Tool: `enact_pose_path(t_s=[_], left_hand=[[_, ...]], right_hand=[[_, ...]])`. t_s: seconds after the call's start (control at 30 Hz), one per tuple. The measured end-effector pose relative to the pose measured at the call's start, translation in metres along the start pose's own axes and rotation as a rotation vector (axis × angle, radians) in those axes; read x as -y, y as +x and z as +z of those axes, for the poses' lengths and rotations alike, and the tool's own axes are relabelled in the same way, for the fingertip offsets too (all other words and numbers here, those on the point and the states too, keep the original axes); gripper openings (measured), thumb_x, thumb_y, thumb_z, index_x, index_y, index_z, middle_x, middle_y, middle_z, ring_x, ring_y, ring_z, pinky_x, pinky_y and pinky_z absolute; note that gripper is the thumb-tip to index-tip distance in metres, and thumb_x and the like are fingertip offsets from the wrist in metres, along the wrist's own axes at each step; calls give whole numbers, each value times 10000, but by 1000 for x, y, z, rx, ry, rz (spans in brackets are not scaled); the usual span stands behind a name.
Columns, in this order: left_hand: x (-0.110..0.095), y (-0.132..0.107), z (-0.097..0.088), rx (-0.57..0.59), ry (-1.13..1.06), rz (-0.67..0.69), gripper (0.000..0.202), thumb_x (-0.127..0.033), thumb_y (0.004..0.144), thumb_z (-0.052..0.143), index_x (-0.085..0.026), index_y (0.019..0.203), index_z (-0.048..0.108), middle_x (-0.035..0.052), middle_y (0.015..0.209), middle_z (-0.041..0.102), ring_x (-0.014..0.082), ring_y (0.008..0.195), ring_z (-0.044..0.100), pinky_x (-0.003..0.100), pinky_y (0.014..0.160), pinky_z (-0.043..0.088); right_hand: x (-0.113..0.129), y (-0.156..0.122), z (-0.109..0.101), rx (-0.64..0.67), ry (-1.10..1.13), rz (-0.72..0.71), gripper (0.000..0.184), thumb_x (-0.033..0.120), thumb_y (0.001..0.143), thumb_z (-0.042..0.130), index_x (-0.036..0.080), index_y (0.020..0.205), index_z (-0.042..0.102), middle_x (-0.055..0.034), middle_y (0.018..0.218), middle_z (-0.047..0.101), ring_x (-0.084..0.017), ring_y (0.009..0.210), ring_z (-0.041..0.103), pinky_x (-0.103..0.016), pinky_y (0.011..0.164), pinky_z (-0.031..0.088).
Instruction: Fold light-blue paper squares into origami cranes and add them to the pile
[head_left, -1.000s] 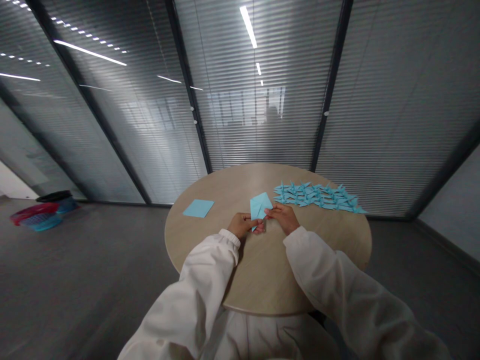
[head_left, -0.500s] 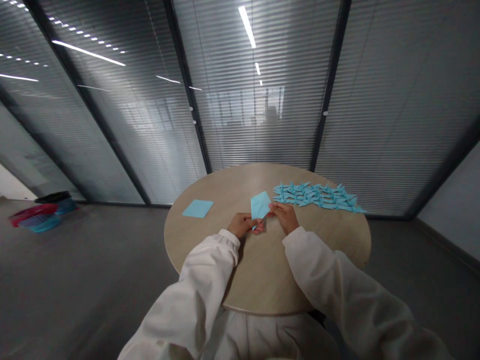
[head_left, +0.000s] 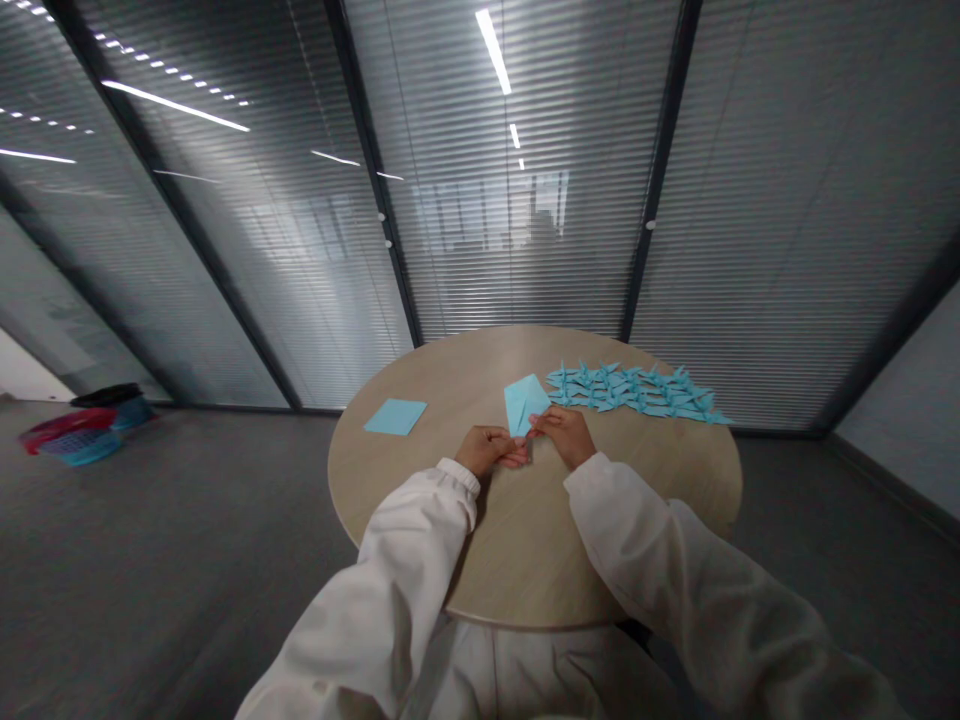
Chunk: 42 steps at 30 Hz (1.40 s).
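Between my hands, above the table, is a light blue sheet of origami paper (head_left: 525, 398), partly folded into a kite-like shape with a crease and flap down its middle. My left hand (head_left: 492, 449) pinches its lower tip from the left. From the right, the fingers of my right hand (head_left: 564, 432) close on its lower right edge near that tip. Several folded blue paper cranes (head_left: 634, 390) stand packed in rows just beyond my right hand. A flat blue stack or sheet of square paper (head_left: 396, 417) lies to the left of my left hand.
The round wooden table (head_left: 540, 570) reaches up to my lap. Behind it stands a glass partition with blinds (head_left: 517, 290). On the floor at far left are a blue basket with a red liner (head_left: 79, 437) and a dark-lined bin (head_left: 124, 403).
The folded paper has turned slightly and shifted a little up and right. My right fingers have slid down and left along its edge towards the lower tip.
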<state>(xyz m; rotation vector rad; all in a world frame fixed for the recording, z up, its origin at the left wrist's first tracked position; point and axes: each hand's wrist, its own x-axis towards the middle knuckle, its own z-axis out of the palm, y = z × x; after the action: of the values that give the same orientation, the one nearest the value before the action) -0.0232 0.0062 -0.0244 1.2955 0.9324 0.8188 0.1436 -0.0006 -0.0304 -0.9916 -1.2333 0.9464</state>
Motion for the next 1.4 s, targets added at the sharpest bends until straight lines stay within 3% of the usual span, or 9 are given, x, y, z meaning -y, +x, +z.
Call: enact_pose_path(t_s=[0.2,0.5,0.8,1.1,1.27,1.4], left_hand=[[-1,-1,0,-9,25,22,395,-395,494,825,-81,652,644,91,636,689,167,567,655,269,564,520],[-3,-2,-1,-47,55,75,369,-416,535,793,-106,635,619,68,623,687,171,574,654,282,589,517],[-4,-4,3,3,47,33,426,-431,476,819,-98,660,626,93,656,694,172,594,658,256,554,502],[-5,-3,0,-33,94,115,390,-432,537,785,-100,695,656,79,636,688,154,563,637,247,548,482],[-5,-3,0,-34,84,97,440,-440,486,809,-97,716,656,88,692,688,173,642,646,250,541,495],[-7,0,0,-121,-4,104,553,-451,453,823,-118,856,644,56,709,674,183,688,639,277,559,518]], right_hand=[[1,2,-2,-14,28,-6,351,501,599,714,185,560,566,-25,565,660,-182,576,632,-309,630,493],[-3,2,1,103,93,158,417,578,583,699,171,652,640,-36,650,669,-177,652,635,-278,591,489],[-5,2,-3,79,-121,-30,360,522,647,659,173,562,629,-17,560,645,-157,567,598,-288,606,471],[-4,1,1,138,-58,10,397,564,621,656,167,615,651,-21,616,663,-153,600,599,-263,573,471],[-6,3,-3,158,-129,-41,292,456,643,667,172,579,651,-12,582,656,-146,575,589,-266,612,460],[-8,3,-6,190,-224,-61,250,410,677,647,178,587,674,-24,608,679,-162,595,605,-279,635,458]])
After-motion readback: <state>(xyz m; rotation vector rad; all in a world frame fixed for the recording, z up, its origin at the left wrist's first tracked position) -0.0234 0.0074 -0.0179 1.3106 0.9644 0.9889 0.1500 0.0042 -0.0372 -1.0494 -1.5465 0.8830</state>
